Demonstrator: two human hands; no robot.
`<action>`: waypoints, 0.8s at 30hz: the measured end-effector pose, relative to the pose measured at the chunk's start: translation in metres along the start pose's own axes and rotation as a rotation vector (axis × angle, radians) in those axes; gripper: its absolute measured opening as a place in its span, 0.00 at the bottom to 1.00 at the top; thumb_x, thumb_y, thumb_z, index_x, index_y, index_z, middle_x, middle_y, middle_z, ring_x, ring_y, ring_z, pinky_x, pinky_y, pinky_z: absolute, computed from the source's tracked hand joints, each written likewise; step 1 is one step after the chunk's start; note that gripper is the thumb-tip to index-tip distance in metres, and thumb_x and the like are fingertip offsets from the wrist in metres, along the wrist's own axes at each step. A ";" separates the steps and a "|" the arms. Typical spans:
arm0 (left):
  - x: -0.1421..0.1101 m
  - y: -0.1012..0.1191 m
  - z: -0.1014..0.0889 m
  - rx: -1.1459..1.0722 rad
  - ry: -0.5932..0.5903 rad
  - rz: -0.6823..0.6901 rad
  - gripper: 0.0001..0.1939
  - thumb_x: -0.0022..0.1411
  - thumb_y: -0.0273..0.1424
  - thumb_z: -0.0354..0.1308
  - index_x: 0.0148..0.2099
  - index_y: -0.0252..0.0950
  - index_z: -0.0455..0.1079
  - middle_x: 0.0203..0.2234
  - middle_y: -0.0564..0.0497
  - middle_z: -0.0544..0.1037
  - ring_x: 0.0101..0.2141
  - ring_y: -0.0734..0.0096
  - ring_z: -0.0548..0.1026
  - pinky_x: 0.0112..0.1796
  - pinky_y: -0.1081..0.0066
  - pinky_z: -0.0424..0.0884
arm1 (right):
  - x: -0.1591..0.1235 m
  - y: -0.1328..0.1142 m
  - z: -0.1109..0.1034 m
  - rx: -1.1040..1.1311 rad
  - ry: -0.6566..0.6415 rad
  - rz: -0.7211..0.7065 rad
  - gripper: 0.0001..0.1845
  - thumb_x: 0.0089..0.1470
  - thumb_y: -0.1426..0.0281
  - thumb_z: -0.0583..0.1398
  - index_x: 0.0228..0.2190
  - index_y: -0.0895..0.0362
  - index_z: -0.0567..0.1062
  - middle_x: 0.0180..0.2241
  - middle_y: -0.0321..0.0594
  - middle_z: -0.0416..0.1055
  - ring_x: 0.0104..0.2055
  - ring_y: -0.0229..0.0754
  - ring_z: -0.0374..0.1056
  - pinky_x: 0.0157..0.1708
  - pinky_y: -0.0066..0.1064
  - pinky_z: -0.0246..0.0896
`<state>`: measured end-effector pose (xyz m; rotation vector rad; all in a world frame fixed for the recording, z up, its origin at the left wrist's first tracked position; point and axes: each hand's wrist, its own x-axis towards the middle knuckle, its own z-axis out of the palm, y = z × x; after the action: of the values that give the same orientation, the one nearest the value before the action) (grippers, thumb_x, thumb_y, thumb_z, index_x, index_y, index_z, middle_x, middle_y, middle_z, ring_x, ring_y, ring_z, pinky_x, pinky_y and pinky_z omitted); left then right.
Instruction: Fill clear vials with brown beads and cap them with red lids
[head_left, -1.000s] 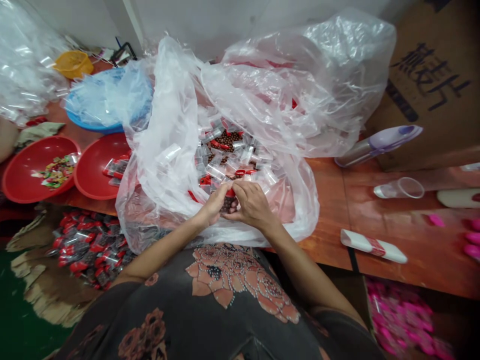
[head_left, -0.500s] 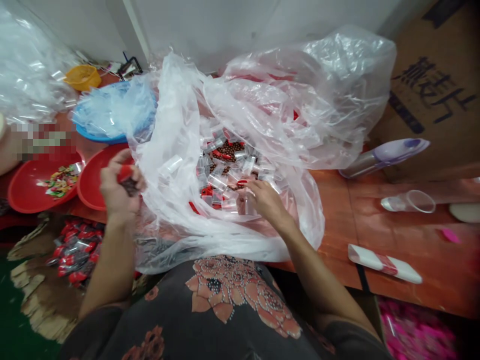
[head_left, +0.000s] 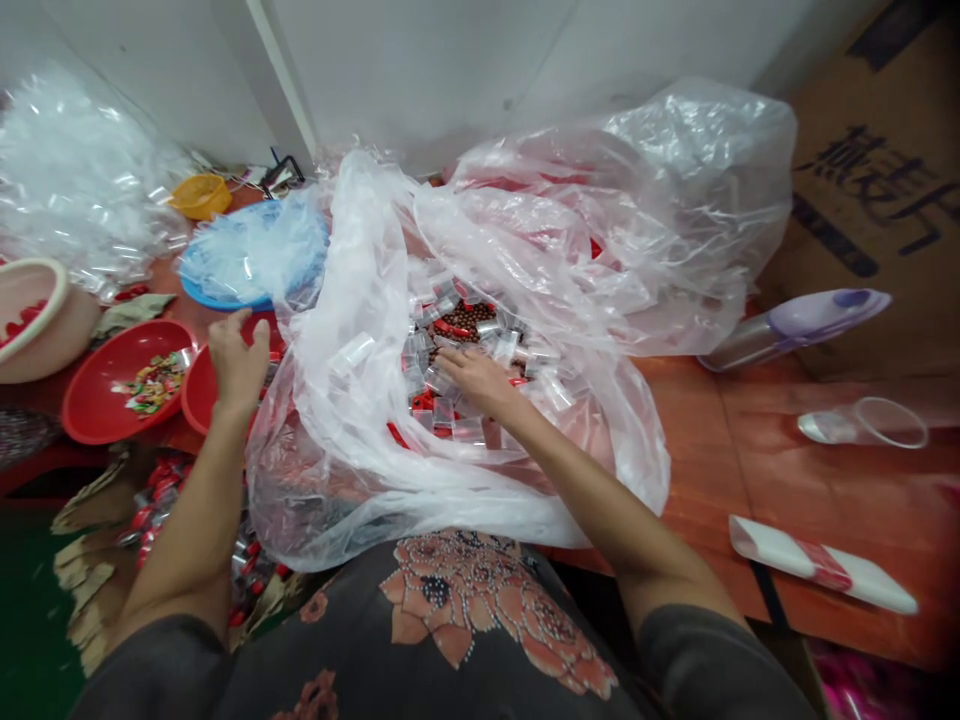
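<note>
My left hand hovers over a red bowl at the left, fingers spread and nothing in them. My right hand reaches into a big clear plastic bag and rests on a heap of small clear tubes with red caps mixed with brown beads; its fingertips are curled among the tubes, and I cannot make out whether they grip one.
Another red bowl with coloured bits sits at the far left, beside a beige bowl. A blue bowl with plastic, a yellow basket, a cardboard box, a clear cup and a white tube lie around. Filled packets lie on the floor.
My left hand carried a red-capped tube from the bag over to the red bowl and let it go. My right hand moved deeper into the heap of tubes.
</note>
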<state>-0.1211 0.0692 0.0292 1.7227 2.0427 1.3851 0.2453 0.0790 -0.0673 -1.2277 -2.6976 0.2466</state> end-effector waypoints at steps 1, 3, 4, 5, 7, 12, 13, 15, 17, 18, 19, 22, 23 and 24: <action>-0.002 0.017 0.005 0.030 0.022 0.089 0.10 0.65 0.30 0.58 0.48 0.34 0.70 0.40 0.53 0.72 0.49 0.62 0.68 0.50 0.57 0.61 | 0.003 0.000 0.001 -0.025 -0.012 -0.017 0.26 0.64 0.78 0.48 0.61 0.58 0.67 0.63 0.48 0.64 0.50 0.47 0.66 0.49 0.38 0.60; -0.009 0.056 0.024 -0.020 0.001 0.265 0.11 0.65 0.28 0.57 0.50 0.35 0.72 0.44 0.53 0.73 0.46 0.65 0.70 0.49 0.59 0.64 | 0.005 0.000 0.002 -0.067 -0.051 0.002 0.25 0.65 0.75 0.47 0.61 0.57 0.67 0.61 0.50 0.66 0.49 0.47 0.67 0.46 0.37 0.61; -0.014 0.074 0.038 -0.060 -0.129 0.333 0.11 0.66 0.28 0.56 0.50 0.36 0.73 0.43 0.52 0.73 0.45 0.66 0.71 0.48 0.61 0.65 | 0.003 0.000 0.001 -0.084 -0.067 0.035 0.25 0.65 0.74 0.47 0.61 0.56 0.66 0.59 0.50 0.67 0.48 0.48 0.67 0.44 0.37 0.61; -0.019 0.091 0.054 -0.112 -0.227 0.384 0.09 0.66 0.28 0.56 0.47 0.36 0.75 0.41 0.51 0.74 0.44 0.65 0.71 0.47 0.62 0.67 | 0.001 0.001 -0.001 -0.100 -0.078 0.076 0.25 0.66 0.74 0.47 0.61 0.55 0.66 0.56 0.51 0.69 0.47 0.48 0.68 0.42 0.37 0.62; -0.029 0.117 0.093 -0.136 -0.528 0.426 0.10 0.64 0.24 0.55 0.44 0.38 0.76 0.40 0.48 0.76 0.43 0.64 0.73 0.48 0.63 0.68 | -0.007 0.003 -0.005 -0.121 -0.093 0.161 0.26 0.65 0.74 0.49 0.62 0.54 0.64 0.53 0.51 0.71 0.47 0.48 0.69 0.41 0.35 0.62; -0.048 0.134 0.190 0.234 -1.001 0.361 0.15 0.58 0.16 0.52 0.41 0.33 0.76 0.41 0.42 0.77 0.45 0.60 0.74 0.49 0.65 0.68 | -0.032 0.014 -0.015 -0.111 -0.156 0.274 0.22 0.63 0.71 0.53 0.57 0.56 0.70 0.54 0.50 0.70 0.50 0.49 0.69 0.44 0.34 0.64; -0.052 0.133 0.202 0.286 -1.024 0.337 0.14 0.58 0.15 0.52 0.41 0.31 0.76 0.40 0.40 0.77 0.45 0.58 0.75 0.50 0.64 0.67 | -0.036 0.018 -0.017 -0.110 -0.171 0.286 0.20 0.63 0.71 0.53 0.56 0.55 0.71 0.53 0.49 0.71 0.50 0.48 0.69 0.44 0.34 0.64; -0.060 0.129 0.216 0.329 -1.035 0.303 0.13 0.59 0.15 0.51 0.39 0.28 0.75 0.39 0.36 0.77 0.44 0.55 0.75 0.49 0.60 0.67 | -0.040 0.024 -0.018 -0.117 -0.193 0.329 0.19 0.64 0.72 0.51 0.52 0.55 0.73 0.50 0.48 0.73 0.49 0.47 0.70 0.43 0.33 0.65; -0.069 0.124 0.218 0.327 -1.043 0.298 0.11 0.59 0.16 0.52 0.37 0.28 0.75 0.38 0.35 0.77 0.44 0.54 0.75 0.50 0.59 0.67 | -0.041 0.029 -0.020 -0.133 -0.201 0.390 0.19 0.64 0.74 0.50 0.51 0.57 0.74 0.47 0.50 0.74 0.46 0.47 0.71 0.41 0.33 0.65; -0.075 0.121 0.216 0.324 -1.053 0.302 0.10 0.59 0.16 0.53 0.37 0.28 0.75 0.37 0.35 0.77 0.45 0.54 0.74 0.50 0.60 0.67 | -0.040 0.031 -0.021 -0.144 -0.203 0.420 0.19 0.64 0.74 0.49 0.51 0.59 0.73 0.47 0.52 0.74 0.45 0.48 0.72 0.40 0.34 0.65; -0.080 0.119 0.212 0.319 -1.065 0.311 0.10 0.58 0.17 0.54 0.37 0.29 0.75 0.37 0.36 0.77 0.45 0.55 0.74 0.50 0.61 0.67 | -0.037 0.032 -0.022 -0.156 -0.206 0.441 0.20 0.63 0.75 0.49 0.51 0.61 0.73 0.47 0.54 0.74 0.45 0.49 0.72 0.39 0.34 0.66; -0.098 0.111 0.197 0.303 -1.107 0.339 0.09 0.59 0.19 0.54 0.37 0.30 0.76 0.36 0.38 0.78 0.44 0.56 0.75 0.49 0.62 0.68 | -0.025 0.030 -0.025 -0.177 -0.221 0.444 0.19 0.63 0.75 0.49 0.49 0.61 0.75 0.47 0.56 0.73 0.45 0.51 0.72 0.39 0.35 0.66; -0.103 0.108 0.193 0.299 -1.118 0.346 0.10 0.59 0.19 0.54 0.37 0.30 0.76 0.36 0.38 0.78 0.43 0.56 0.75 0.48 0.62 0.68 | -0.020 0.028 -0.025 -0.179 -0.227 0.433 0.18 0.63 0.75 0.50 0.49 0.61 0.75 0.47 0.56 0.72 0.46 0.51 0.72 0.39 0.35 0.66; -0.108 0.106 0.189 0.293 -1.126 0.352 0.11 0.60 0.20 0.53 0.39 0.30 0.76 0.36 0.38 0.78 0.42 0.56 0.75 0.47 0.62 0.69 | -0.015 0.026 -0.025 -0.178 -0.231 0.418 0.18 0.63 0.75 0.50 0.49 0.62 0.74 0.47 0.56 0.72 0.47 0.51 0.72 0.40 0.35 0.66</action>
<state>0.1067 0.0747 -0.0516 2.2587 1.3278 -0.0207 0.2792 0.0868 -0.0500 -1.9252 -2.6629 0.2126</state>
